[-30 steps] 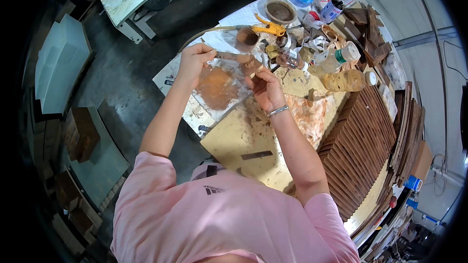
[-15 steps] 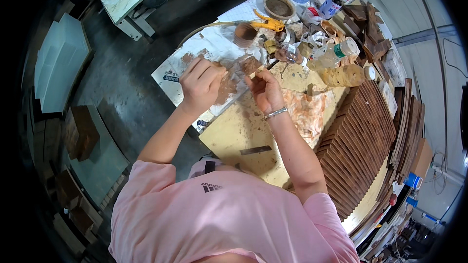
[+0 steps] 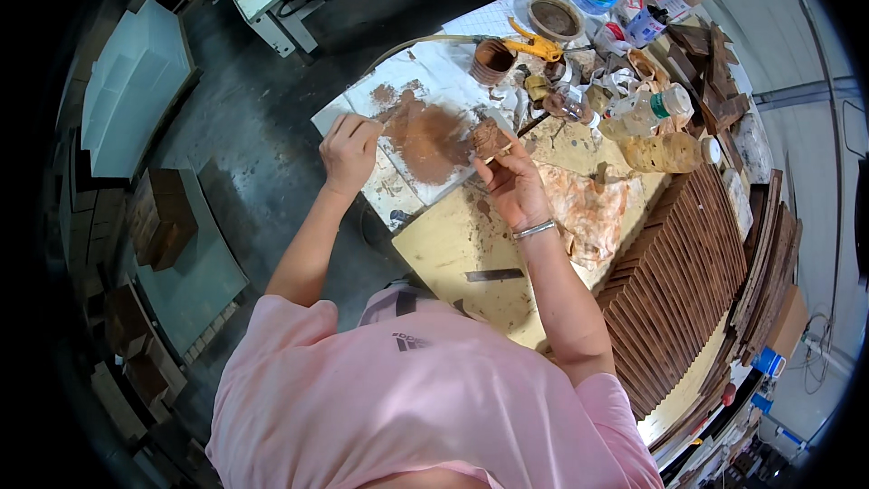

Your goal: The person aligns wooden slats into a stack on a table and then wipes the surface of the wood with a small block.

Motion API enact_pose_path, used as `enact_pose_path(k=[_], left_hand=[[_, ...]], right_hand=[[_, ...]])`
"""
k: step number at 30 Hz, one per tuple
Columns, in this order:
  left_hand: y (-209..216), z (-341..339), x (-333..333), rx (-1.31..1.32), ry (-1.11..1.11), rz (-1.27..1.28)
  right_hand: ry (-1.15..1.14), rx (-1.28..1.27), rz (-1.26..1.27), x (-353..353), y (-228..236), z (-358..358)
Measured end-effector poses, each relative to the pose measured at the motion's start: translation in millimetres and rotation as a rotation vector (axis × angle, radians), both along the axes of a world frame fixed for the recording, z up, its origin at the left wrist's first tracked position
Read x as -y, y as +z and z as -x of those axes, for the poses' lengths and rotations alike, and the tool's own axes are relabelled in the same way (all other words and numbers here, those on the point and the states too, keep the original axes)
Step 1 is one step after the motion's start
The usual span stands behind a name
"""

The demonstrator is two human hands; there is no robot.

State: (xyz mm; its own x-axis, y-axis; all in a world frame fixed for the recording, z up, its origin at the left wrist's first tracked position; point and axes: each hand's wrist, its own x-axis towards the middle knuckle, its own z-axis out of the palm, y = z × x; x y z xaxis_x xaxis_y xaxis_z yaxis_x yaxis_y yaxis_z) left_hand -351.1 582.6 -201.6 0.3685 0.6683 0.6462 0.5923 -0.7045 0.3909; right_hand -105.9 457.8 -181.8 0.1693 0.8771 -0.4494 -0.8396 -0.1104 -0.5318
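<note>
My right hand (image 3: pixel 516 188) grips a small reddish-brown block (image 3: pixel 489 139) with a rough, powdery face, held between thumb and fingers. Left of it, a heap of brown powder (image 3: pixel 427 143) spreads over white sheeting (image 3: pixel 376 163) on the table. At the sheeting's left edge is my left hand (image 3: pixel 350 152), its fingers curled closed; whatever they may hold is hidden. Just beyond the powder stands a ribbed brown cup (image 3: pixel 491 62).
Orange-yellow pliers-like tool (image 3: pixel 536 43) and a round bowl (image 3: pixel 555 18) lie farther back. Several bottles, including one with yellowish liquid (image 3: pixel 665 152), crowd the right. A stained cloth (image 3: pixel 584 213) and a dark strip (image 3: pixel 494 275) lie nearer. Stacked brown wooden slats (image 3: pixel 674 281) fill the right side.
My left hand has moved left, away from my right hand, to the edge of the sheeting. The brown block stays in my right hand, now more in sight. The whole view has shifted slightly.
</note>
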Motion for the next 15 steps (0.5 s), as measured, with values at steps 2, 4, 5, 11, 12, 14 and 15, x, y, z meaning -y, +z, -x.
enact_pose_path(k=[2, 4, 5, 11, 12, 14, 15], left_hand=[[2.0, -2.7, 8.8, -0.001, -0.034, 0.067], [23.0, -16.6, 34.2, 0.042, -0.066, 0.167], [21.5, -22.2, 45.5, 0.142, -0.138, 0.309], [10.6, -56.8, 95.7, 0.859, -0.424, 1.204], [11.4, -58.7, 98.9, 0.94, -0.422, 1.271], [15.4, -60.1, 104.2, 0.956, -0.413, 1.243], [17.5, -60.5, 105.4, 0.964, -0.407, 1.228]], right_hand=[[0.002, -0.024, 0.014, 4.2, 3.1, 7.1], [0.014, -0.063, -0.011, 11.7, -4.9, 10.2], [0.027, -0.073, -0.008, 12.9, -2.6, 14.9], [0.051, -0.152, -0.008, 22.2, 6.6, 44.2], [0.048, -0.176, -0.015, 25.1, 5.5, 46.0], [0.059, -0.194, 0.011, 29.6, 5.6, 52.1], [0.066, -0.203, 0.023, 31.8, 6.5, 55.4]])
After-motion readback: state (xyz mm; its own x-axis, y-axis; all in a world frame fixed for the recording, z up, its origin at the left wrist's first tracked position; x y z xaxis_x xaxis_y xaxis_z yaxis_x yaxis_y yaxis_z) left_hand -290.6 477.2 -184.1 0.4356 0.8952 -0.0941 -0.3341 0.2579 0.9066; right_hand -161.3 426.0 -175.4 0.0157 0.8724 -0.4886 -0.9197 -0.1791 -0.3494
